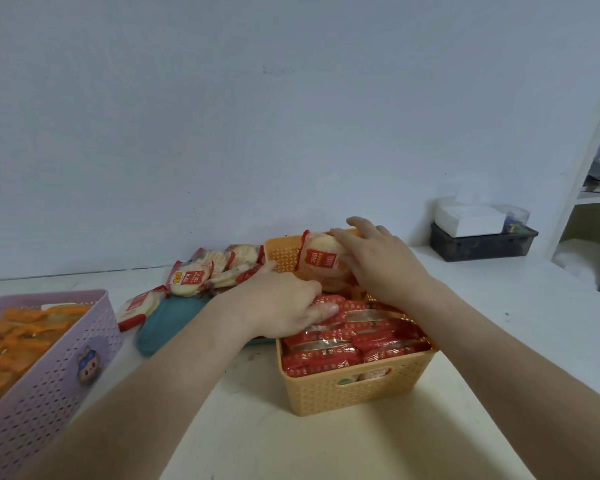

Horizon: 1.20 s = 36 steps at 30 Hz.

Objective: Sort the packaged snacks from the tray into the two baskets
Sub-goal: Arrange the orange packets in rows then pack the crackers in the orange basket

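Fingers (340, 237) of the right hand (381, 265) grip a red-and-white snack packet (317, 263) over the far end of the orange basket (343, 393). The left hand (281, 306) rests on the red packets (361, 344) inside, but whether it pinches one cannot be told. The left arm and loose packets (187, 282) — at least five — hide much of the teal tray (167, 323). The second basket, purple (49, 358), is cut off at the left. A tissue box (471, 220) stands far right on the desk (222, 427).

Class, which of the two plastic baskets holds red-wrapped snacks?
The orange plastic basket on the right; the lilac plastic basket at left holds orange packets.
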Each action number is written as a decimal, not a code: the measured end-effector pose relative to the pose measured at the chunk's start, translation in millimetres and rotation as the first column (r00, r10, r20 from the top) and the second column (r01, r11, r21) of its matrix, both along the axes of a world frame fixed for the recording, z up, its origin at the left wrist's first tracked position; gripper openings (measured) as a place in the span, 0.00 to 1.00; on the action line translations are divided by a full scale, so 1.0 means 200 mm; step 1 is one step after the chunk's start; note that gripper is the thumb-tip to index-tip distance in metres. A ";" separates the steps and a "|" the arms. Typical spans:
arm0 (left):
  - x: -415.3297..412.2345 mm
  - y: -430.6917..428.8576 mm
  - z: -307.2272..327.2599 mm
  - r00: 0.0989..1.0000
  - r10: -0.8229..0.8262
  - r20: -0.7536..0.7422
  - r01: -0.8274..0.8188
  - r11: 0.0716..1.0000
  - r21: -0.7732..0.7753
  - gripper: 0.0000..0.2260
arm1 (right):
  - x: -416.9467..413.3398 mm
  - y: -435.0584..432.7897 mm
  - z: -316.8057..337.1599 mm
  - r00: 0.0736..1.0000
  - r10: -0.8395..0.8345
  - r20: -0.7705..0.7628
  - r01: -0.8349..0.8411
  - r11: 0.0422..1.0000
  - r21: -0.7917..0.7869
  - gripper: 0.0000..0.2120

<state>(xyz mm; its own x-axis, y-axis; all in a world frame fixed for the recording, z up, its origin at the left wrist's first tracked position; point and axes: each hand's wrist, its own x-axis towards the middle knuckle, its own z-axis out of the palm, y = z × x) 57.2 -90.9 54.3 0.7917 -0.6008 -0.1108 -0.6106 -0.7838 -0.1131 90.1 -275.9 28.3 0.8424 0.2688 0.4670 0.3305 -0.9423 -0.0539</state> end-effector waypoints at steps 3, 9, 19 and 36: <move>0.01 -0.01 -0.02 0.999 -0.012 0.034 0.017 0.987 -0.163 0.18 | -0.01 0.01 0.00 0.996 0.074 0.048 -0.078 0.992 0.097 0.18; 0.03 0.01 -0.02 0.997 -0.023 -0.070 0.010 0.984 -0.179 0.22 | -0.06 0.02 0.03 0.979 0.179 0.100 -0.198 0.950 0.240 0.20; 0.02 0.07 -0.06 0.953 0.247 0.175 -0.017 0.622 -0.783 0.09 | -0.06 0.08 0.14 0.977 0.212 -0.012 -0.185 0.876 0.445 0.08; 0.01 0.07 -0.05 0.988 0.085 0.129 -0.040 0.948 -0.315 0.14 | 0.02 0.04 0.05 0.989 -0.141 -0.051 0.130 0.974 -0.187 0.17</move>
